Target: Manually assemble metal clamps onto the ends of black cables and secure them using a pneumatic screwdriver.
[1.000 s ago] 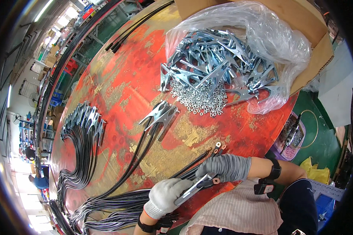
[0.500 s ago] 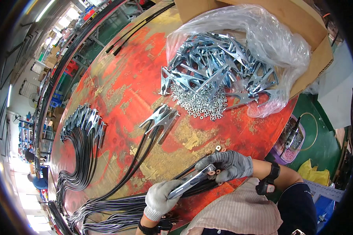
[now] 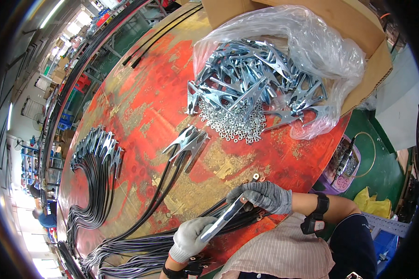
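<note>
My left hand [image 3: 189, 238], in a white glove, is closed around the near end of a silvery metal spring clamp [image 3: 221, 220], held slanting above the table. In a grey glove, my right hand [image 3: 266, 196] has its fingers bent and pressed at the clamp's far end; they hide what lies under them. Black cables [image 3: 139, 245] run beneath both hands, and a copper cable lug [image 3: 255, 177] shows just beyond the right one. Two or so clamps with cables [image 3: 189, 143] lie further off on the table.
Loose clamps [image 3: 253, 76] are heaped on a plastic bag [image 3: 321, 49] by a cardboard box [image 3: 375, 79], with small nuts [image 3: 230, 123] in front. Several cabled clamps [image 3: 97, 148] form a row at the left of the red, worn table [image 3: 144, 121]. A pink tub [image 3: 344, 172] stands right.
The clamp has turned in my hands, showing a narrower side. My right fingers have closed further over its far end, covering the copper lugs seen there before.
</note>
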Demonstrator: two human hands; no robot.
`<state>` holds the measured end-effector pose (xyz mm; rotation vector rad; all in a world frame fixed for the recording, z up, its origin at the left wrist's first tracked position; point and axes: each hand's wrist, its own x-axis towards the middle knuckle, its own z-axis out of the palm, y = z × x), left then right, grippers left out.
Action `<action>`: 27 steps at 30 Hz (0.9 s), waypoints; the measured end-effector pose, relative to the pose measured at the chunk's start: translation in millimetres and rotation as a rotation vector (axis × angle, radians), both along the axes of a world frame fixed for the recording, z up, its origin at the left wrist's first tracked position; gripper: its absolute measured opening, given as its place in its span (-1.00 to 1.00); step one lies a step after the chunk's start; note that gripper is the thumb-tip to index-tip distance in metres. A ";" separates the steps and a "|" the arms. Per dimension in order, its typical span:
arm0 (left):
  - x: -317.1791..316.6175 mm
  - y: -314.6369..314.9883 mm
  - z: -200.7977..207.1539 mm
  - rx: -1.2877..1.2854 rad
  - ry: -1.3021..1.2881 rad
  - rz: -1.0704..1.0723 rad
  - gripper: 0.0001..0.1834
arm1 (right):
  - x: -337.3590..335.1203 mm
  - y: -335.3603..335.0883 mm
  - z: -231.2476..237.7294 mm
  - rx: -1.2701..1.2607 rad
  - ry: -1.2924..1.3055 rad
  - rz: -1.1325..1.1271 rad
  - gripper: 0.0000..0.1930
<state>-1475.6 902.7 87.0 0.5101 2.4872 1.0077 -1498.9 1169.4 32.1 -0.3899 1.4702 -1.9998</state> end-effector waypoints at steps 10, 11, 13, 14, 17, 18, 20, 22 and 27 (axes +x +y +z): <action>-50.3 43.3 -23.4 -0.320 0.581 -0.156 -0.43 | -29.3 -6.9 -63.7 0.272 0.165 -0.172 -0.64; -48.3 50.8 -32.9 -0.409 0.580 -0.182 -0.44 | -30.9 -6.1 -64.2 0.353 0.130 -0.147 -0.64; -49.9 57.3 -39.1 -0.457 0.613 -0.191 -0.46 | -32.9 -1.8 -60.1 0.444 0.067 -0.116 -0.66; -51.0 59.1 -42.6 -0.518 0.639 -0.202 -0.47 | -34.0 0.6 -56.4 0.454 0.066 -0.116 -0.66; -49.5 55.2 -52.0 -0.507 0.722 -0.234 -0.47 | -42.6 8.7 -48.7 0.733 0.215 0.063 -0.64; -50.2 53.2 -54.6 -0.507 0.766 -0.248 -0.47 | -46.4 15.6 -52.0 0.742 0.210 0.069 -0.64; -50.2 55.7 -50.7 -0.523 0.734 -0.247 -0.50 | -50.7 43.5 -64.2 1.059 0.948 -0.025 -0.61; -51.4 59.7 -48.0 -0.542 0.705 -0.245 -0.53 | -67.0 68.7 -74.3 1.267 1.260 -0.195 -0.62; -54.4 58.2 -49.1 -0.518 0.701 -0.227 -0.54 | -83.9 64.6 -45.4 1.344 0.820 -0.096 -0.71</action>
